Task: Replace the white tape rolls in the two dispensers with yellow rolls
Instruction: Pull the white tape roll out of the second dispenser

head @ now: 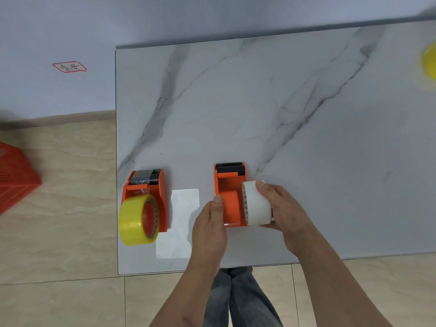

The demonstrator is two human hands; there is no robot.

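Note:
Two orange tape dispensers stand near the front of the marble table. The left dispenser (151, 194) carries a yellow tape roll (135, 220) on its hub. My left hand (210, 223) grips the left side of the right dispenser (230, 197), whose orange hub is bare. My right hand (283, 211) holds a white tape roll (256, 202) against the right side of that dispenser, just off the hub. Another yellow roll (429, 63) lies blurred at the far right edge of the table.
The marble table (259, 102) has its left edge just beside the left dispenser. A bright patch of light (181, 223) lies between the dispensers. A red plastic basket (14, 175) sits on the tiled floor at the left. My legs show below the table's front edge.

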